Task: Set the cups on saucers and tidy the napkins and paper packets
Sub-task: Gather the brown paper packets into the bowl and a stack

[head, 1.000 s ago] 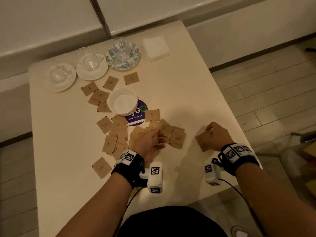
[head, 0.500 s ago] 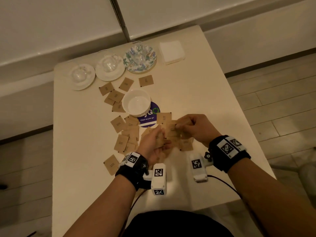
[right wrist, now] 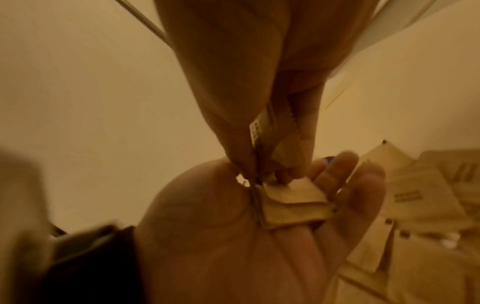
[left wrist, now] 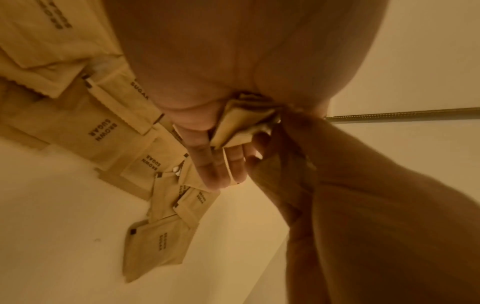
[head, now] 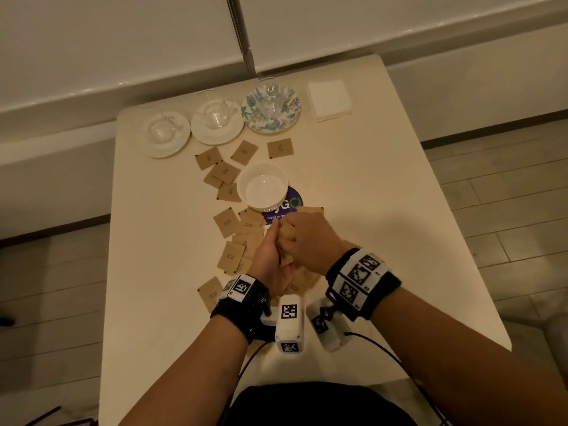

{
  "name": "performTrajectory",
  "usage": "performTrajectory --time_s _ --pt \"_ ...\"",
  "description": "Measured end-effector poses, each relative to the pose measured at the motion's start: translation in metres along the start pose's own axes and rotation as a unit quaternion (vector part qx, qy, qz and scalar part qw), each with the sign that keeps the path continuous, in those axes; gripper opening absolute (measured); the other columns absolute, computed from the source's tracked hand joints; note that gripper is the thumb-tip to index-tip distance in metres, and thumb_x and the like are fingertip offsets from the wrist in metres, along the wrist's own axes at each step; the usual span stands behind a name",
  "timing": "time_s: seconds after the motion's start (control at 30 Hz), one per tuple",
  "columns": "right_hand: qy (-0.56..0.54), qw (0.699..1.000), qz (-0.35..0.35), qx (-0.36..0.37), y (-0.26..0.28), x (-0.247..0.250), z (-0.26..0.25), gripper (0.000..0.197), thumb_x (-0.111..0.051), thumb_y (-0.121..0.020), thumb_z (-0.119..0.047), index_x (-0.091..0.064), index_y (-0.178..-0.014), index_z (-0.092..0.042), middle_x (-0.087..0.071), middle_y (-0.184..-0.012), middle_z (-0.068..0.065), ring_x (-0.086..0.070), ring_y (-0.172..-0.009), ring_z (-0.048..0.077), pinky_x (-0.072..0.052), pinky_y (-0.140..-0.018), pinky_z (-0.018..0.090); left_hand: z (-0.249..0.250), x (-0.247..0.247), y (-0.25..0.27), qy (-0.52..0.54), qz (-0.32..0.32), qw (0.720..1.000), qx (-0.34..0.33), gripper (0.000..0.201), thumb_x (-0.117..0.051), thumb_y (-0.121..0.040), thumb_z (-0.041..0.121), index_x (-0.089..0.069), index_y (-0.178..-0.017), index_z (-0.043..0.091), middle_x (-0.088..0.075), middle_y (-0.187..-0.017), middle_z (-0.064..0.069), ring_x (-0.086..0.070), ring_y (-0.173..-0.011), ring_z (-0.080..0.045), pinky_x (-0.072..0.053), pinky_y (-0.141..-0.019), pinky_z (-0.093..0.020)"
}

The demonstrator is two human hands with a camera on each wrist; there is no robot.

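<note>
**Three views, one meeting point**

The head camera looks steeply down from above at the whole table (head: 353, 186). Each wrist camera sits very close, low over the tabletop, looking along its own palm. All three share the packets (left wrist: 241, 125) pinched where left hand (head: 272, 259) and right hand (head: 310, 241) meet.

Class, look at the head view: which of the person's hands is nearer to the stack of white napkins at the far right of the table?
Right. The right hand lies on the side of the napkins, though far short of them; the left hand sits beside it, farther left and nearer the person.
</note>
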State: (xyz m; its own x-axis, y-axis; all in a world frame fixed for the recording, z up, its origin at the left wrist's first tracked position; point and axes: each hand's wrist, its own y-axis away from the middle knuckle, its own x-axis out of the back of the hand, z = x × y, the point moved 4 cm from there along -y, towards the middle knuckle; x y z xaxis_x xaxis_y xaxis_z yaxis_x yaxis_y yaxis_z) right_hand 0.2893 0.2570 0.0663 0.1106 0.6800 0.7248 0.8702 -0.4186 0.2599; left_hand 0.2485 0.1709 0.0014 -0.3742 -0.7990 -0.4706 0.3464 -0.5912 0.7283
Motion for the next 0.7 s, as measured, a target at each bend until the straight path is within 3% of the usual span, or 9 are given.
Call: performTrajectory --time_s 0.1,0.17,0.23,0.3,0.37,0.47,0.6,0.7 --pt "-0.047 0.999 -0.007 -0.002 -0.002 -0.005 -0.004 0.018 -0.054 -0.094 -0.022 -0.068 -0.102 -0.014 -0.067 -0.097 0.003 -0.061 -0.088 0.019 -0.043 -0.068 0.02 0.007 0.007 0.003 0.036 -0.018 0.999 -0.004 0.059 -0.055 -0.086 0.059 -0.067 -0.123 0.015 -0.071 -0.118 -0.009 -0.07 -0.103 -0.019 -0.06 -0.078 -0.032" --pt "-0.12 0.993 -0.021 -0.007 -0.003 -0.007 -0.003 0.019 -0.056 -0.092 -0.019 -0.069 -0.105 -0.014 -0.068 -0.093 -0.001 -0.06 -0.08 0.012 -0.04 -0.058 0.006 0.011 0.014 0.004 0.022 -0.014 1.0 -0.008 0.051 -0.051 -0.091 0.057 -0.075 -0.11 0.016 -0.073 -0.11 -0.01 -0.072 -0.094 -0.019 -0.06 -0.075 -0.031" --pt "-0.233 0.971 -0.037 -0.043 -0.005 -0.008 0.001 0.017 -0.055 -0.094 -0.015 -0.065 -0.107 -0.013 -0.067 -0.081 0.0 -0.061 -0.066 0.012 -0.044 -0.05 0.009 0.015 0.021 0.003 0.001 0.0 1.0 -0.004 0.051 -0.046 -0.096 0.054 -0.08 -0.09 0.017 -0.075 -0.09 -0.009 -0.072 -0.073 -0.018 -0.059 -0.062 -0.029" --pt "-0.303 0.947 -0.044 -0.094 -0.006 -0.008 0.011 0.012 -0.048 -0.096 -0.015 -0.055 -0.106 -0.017 -0.062 -0.069 0.003 -0.055 -0.051 0.015 -0.044 -0.041 0.024 0.019 0.025 0.003 -0.018 0.004 1.0 0.003 0.058 -0.041 -0.099 0.053 -0.079 -0.083 0.012 -0.072 -0.077 -0.008 -0.068 -0.062 -0.019 -0.056 -0.057 -0.027" --pt "-0.318 0.938 -0.039 -0.135 -0.006 -0.006 0.022 0.013 -0.041 -0.096 -0.019 -0.048 -0.105 -0.023 -0.059 -0.074 0.003 -0.051 -0.053 0.015 -0.039 -0.039 0.024 0.023 0.027 0.003 -0.033 0.016 0.999 0.009 0.055 -0.04 -0.1 0.052 -0.07 -0.088 0.007 -0.067 -0.071 -0.007 -0.063 -0.057 -0.019 -0.053 -0.053 -0.027" --pt "-0.344 0.923 -0.044 -0.167 -0.005 -0.002 0.033 0.018 -0.044 -0.094 -0.018 -0.046 -0.112 -0.021 -0.058 -0.087 0.003 -0.051 -0.058 0.01 -0.039 -0.04 0.022 0.025 0.032 0.006 -0.058 0.031 0.998 0.016 0.049 -0.042 -0.099 0.051 -0.063 -0.093 0.007 -0.061 -0.067 -0.005 -0.061 -0.057 -0.02 -0.051 -0.051 -0.028" --pt "-0.298 0.943 -0.04 -0.144 -0.006 0.007 0.04 0.027 -0.061 -0.087 -0.015 -0.052 -0.113 -0.015 -0.066 -0.085 0.004 -0.056 -0.051 -0.001 -0.04 -0.043 0.015 0.028 0.034 0.009 -0.058 0.02 0.998 0.013 0.05 -0.041 -0.099 0.053 -0.062 -0.096 0.007 -0.059 -0.067 -0.005 -0.059 -0.058 -0.018 -0.051 -0.052 -0.029" --pt "-0.249 0.962 -0.053 -0.103 -0.007 0.018 0.036 0.015 -0.065 -0.086 -0.01 -0.067 -0.1 -0.012 -0.069 -0.086 0.005 -0.066 -0.072 0.01 -0.053 -0.055 0.02 0.031 0.036 0.01 -0.064 0.017 0.998 -0.003 0.045 -0.042 -0.099 0.048 -0.059 -0.102 0.007 -0.062 -0.076 -0.007 -0.059 -0.064 -0.018 -0.051 -0.055 -0.03"
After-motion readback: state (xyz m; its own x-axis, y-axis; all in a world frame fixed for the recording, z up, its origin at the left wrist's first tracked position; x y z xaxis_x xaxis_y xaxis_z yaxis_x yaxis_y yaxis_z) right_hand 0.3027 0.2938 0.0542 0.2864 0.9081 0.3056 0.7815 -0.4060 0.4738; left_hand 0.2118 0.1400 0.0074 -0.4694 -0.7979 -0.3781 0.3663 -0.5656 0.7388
